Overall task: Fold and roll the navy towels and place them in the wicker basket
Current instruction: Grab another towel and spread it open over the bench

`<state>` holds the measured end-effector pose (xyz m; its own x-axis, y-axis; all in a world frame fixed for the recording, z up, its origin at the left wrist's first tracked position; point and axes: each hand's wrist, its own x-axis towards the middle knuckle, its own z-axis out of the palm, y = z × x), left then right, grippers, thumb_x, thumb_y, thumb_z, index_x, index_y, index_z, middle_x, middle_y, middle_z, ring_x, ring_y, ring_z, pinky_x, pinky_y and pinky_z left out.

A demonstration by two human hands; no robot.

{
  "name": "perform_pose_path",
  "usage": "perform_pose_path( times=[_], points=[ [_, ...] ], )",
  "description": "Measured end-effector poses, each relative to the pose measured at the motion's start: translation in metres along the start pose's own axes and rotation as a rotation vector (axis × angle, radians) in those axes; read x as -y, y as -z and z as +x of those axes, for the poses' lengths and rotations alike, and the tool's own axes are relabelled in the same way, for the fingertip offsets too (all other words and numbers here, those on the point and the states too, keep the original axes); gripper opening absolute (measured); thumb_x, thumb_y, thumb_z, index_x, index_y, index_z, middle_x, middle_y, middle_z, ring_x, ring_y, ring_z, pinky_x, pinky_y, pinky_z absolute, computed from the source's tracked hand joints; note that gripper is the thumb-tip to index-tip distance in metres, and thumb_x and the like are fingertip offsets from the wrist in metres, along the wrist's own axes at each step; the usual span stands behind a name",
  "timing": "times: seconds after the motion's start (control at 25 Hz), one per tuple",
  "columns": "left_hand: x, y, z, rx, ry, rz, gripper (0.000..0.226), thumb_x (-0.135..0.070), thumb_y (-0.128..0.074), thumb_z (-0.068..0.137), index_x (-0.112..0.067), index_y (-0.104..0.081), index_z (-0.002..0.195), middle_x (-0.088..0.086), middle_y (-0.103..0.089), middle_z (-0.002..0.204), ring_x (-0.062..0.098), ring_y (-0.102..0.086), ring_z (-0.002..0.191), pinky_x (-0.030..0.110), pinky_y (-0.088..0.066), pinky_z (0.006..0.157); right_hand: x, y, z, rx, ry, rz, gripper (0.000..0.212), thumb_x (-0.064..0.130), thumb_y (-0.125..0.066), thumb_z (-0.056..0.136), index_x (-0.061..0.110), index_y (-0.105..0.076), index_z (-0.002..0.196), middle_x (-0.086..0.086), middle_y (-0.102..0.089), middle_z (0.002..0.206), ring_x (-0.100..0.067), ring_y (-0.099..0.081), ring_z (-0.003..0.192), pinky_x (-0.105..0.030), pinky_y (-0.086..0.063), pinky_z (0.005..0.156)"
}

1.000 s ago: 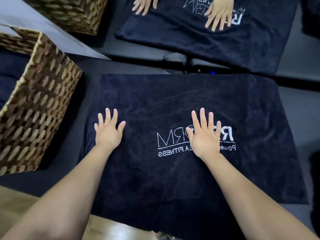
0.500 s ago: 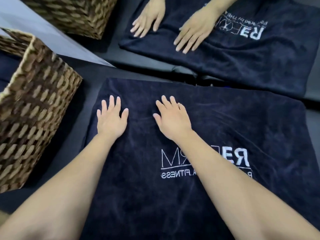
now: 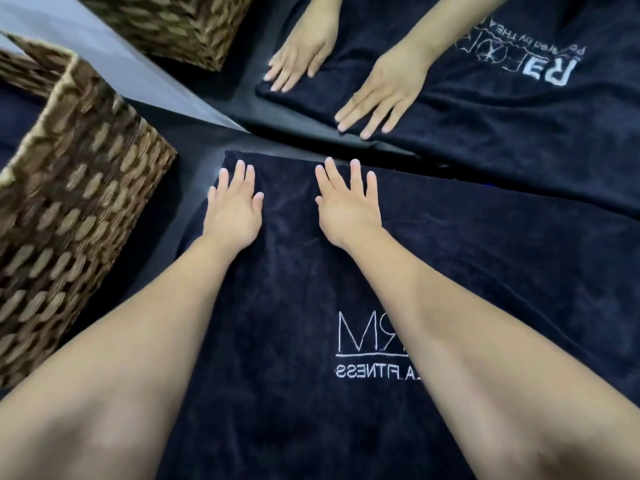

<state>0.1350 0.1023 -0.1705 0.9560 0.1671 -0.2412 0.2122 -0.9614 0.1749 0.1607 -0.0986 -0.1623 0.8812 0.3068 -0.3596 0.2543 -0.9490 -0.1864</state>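
Left hand (image 3: 232, 216) and right hand (image 3: 346, 209): both flat, fingers straight and spread, pressed side by side near far left corner of navy towel (image 3: 450, 289). Towel spread on dark table (image 3: 194, 157), white lettering beside right forearm. Two wicker baskets: one (image 3: 79, 209) just left of towel, another (image 3: 180, 26) farther back. Second towel (image 3: 502, 126) across table, two more hands (image 3: 301, 60) flat on it.
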Motion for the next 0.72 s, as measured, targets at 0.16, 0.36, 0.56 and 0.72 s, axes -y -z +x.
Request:
perform_pose_path(
  times=[0.16, 0.36, 0.56, 0.72],
  points=[
    [0.011, 0.006, -0.063, -0.185, 0.244, -0.023, 0.08, -0.048, -0.055, 0.097, -0.011, -0.022, 0.158, 0.01, -0.025, 0.164, 0.033, -0.026, 0.148, 0.052, -0.027, 0.116, 0.004, -0.004, -0.043, -0.025, 0.037, -0.001, 0.07, 0.052, -0.035, 0.105, 0.02, -0.01, 0.162, -0.005, 0.002, 0.17, -0.034, 0.006, 0.155, -0.053, -0.003, 0.125],
    [0.031, 0.01, -0.08, -0.15, 0.547, -0.199, 0.056, -0.05, -0.059, 0.096, -0.015, -0.049, 0.137, 0.015, -0.057, 0.135, 0.038, -0.053, 0.123, 0.049, -0.044, 0.096, 0.024, -0.019, -0.048, -0.037, -0.014, 0.016, 0.058, 0.048, -0.033, 0.107, 0.029, -0.017, 0.16, 0.002, 0.0, 0.17, -0.041, 0.009, 0.153, -0.065, 0.0, 0.12],
    [0.01, 0.008, -0.047, -0.191, 0.403, -0.171, 0.025, -0.028, -0.05, 0.103, -0.016, -0.049, 0.126, 0.014, -0.064, 0.121, 0.04, -0.059, 0.11, 0.042, -0.042, 0.083, 0.023, -0.024, -0.028, -0.118, 0.033, -0.153, 0.036, 0.029, -0.034, 0.11, 0.024, -0.042, 0.144, 0.008, -0.022, 0.164, -0.042, -0.006, 0.153, -0.06, -0.01, 0.121],
    [0.016, 0.018, -0.01, -0.228, 0.431, -0.264, 0.024, -0.031, -0.054, 0.101, -0.018, -0.049, 0.122, 0.011, -0.062, 0.122, 0.036, -0.058, 0.112, 0.04, -0.039, 0.083, 0.019, -0.018, 0.0, -0.137, 0.039, -0.138, 0.033, 0.024, -0.035, 0.109, 0.021, -0.045, 0.141, 0.006, -0.027, 0.161, -0.04, -0.008, 0.153, -0.057, -0.011, 0.122]
  ],
)
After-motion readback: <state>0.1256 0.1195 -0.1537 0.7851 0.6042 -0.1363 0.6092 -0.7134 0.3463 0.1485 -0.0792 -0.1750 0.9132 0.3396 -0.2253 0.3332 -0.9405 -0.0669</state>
